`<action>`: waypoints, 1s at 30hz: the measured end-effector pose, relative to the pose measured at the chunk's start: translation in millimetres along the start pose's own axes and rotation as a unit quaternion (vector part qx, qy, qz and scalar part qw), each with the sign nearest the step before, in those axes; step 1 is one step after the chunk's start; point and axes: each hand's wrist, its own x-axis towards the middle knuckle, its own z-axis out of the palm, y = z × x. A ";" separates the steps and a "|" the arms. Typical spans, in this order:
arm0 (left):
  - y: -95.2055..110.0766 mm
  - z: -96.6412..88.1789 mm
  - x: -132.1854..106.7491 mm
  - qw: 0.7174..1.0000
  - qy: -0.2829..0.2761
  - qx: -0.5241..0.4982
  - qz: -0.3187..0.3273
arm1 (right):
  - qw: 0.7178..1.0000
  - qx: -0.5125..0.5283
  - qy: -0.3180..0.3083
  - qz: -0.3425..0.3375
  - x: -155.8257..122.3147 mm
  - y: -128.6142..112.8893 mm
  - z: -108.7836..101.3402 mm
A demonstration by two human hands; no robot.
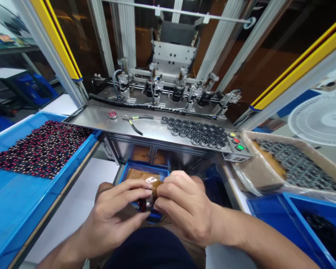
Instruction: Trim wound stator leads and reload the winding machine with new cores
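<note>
Between the thumb and fingers of my left hand (114, 211) is a small round motor part (146, 204), dark with red spots and a silvery metal rim. My right hand (184, 203) is closed right beside it, its fingertips curled against the rim side; whatever they pinch is hidden by the fingers. Both hands are over my lap, in front of a blue bin (164, 172) with brown sheet material (138, 175) in it. On the metal ledge (100, 121) ahead lie a similar red-and-silver motor part (112, 114) and pliers (137, 123) with yellow-black handles.
Many black ring parts (198, 130) lie on the ledge beside a button box (238, 144). Behind stands a machine fixture (177, 91). At left, a blue tray (19, 190) holds red-wound parts (47, 147). At right are a lined carton (264, 179), blue bins (291, 213) and a fan (322, 117).
</note>
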 end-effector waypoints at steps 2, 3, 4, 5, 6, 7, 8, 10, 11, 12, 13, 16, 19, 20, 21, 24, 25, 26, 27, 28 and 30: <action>-4.1 -7.3 -6.5 0.998 -0.001 -0.039 -0.041 | 0.999 0.001 -0.048 -0.014 1.6 7.7 -3.5; -6.4 -10.2 -9.7 0.996 0.008 -0.062 -0.061 | 0.998 0.002 -0.068 -0.012 3.5 12.8 -5.3; -8.8 -12.4 -12.6 0.993 0.023 -0.089 -0.079 | 0.996 0.005 -0.084 -0.005 6.3 19.3 -6.5; -11.4 -13.8 -14.9 0.988 0.043 -0.115 -0.094 | 0.995 0.010 -0.095 0.006 10.4 27.6 -6.7; -14.1 -14.5 -16.7 0.982 0.068 -0.139 -0.104 | 0.995 0.018 -0.099 0.018 15.8 38.0 -5.6; -16.8 -14.5 -17.8 0.976 0.096 -0.160 -0.110 | 0.995 0.024 -0.093 0.034 22.7 50.6 -3.1; -19.6 -13.8 -18.3 0.970 0.122 -0.177 -0.113 | 0.995 0.024 -0.078 0.058 31.0 65.4 1.1; -24.9 -11.5 -18.1 0.957 0.170 -0.204 -0.114 | 0.991 -0.002 -0.033 0.126 50.9 100.2 14.8; -27.3 -10.1 -17.6 0.951 0.191 -0.214 -0.114 | 0.984 -0.033 -0.014 0.177 61.6 119.0 24.3; -29.2 -8.9 -17.2 0.945 0.211 -0.222 -0.113 | 0.976 -0.055 -0.006 0.211 72.0 137.7 35.2; -30.7 -8.0 -16.9 0.940 0.229 -0.227 -0.113 | 0.970 -0.069 -0.005 0.234 81.7 155.5 47.2; -32.5 -8.4 -17.7 0.929 0.269 -0.224 -0.118 | 0.951 -0.093 -0.035 0.293 102.9 197.3 83.5; -31.9 -11.9 -20.8 0.925 0.283 -0.219 -0.124 | 0.935 -0.096 -0.086 0.329 111.3 216.6 107.0; -31.6 -12.9 -21.9 0.924 0.287 -0.220 -0.124 | 0.933 -0.094 -0.099 0.334 112.0 218.8 110.5; -31.1 -13.7 -22.9 0.923 0.290 -0.222 -0.126 | 0.931 -0.092 -0.108 0.336 112.0 219.8 111.8; -28.8 -13.8 -23.7 0.915 0.297 -0.235 -0.140 | 0.932 -0.074 -0.117 0.335 108.7 218.8 107.7; -27.5 -13.0 -23.2 0.911 0.299 -0.243 -0.146 | 0.933 -0.063 -0.116 0.336 106.8 218.2 104.8; -25.8 -12.0 -22.5 0.908 0.300 -0.253 -0.149 | 0.933 -0.050 -0.112 0.337 104.6 217.7 101.3; -23.8 -10.8 -21.4 0.904 0.300 -0.265 -0.152 | 0.934 -0.034 -0.106 0.340 102.0 217.3 97.4; -21.7 -9.4 -20.2 0.900 0.299 -0.276 -0.156 | 0.934 -0.016 -0.097 0.343 98.9 217.0 92.8; -17.5 -6.6 -17.6 0.893 0.294 -0.297 -0.165 | 0.933 0.029 -0.071 0.351 91.4 215.2 81.3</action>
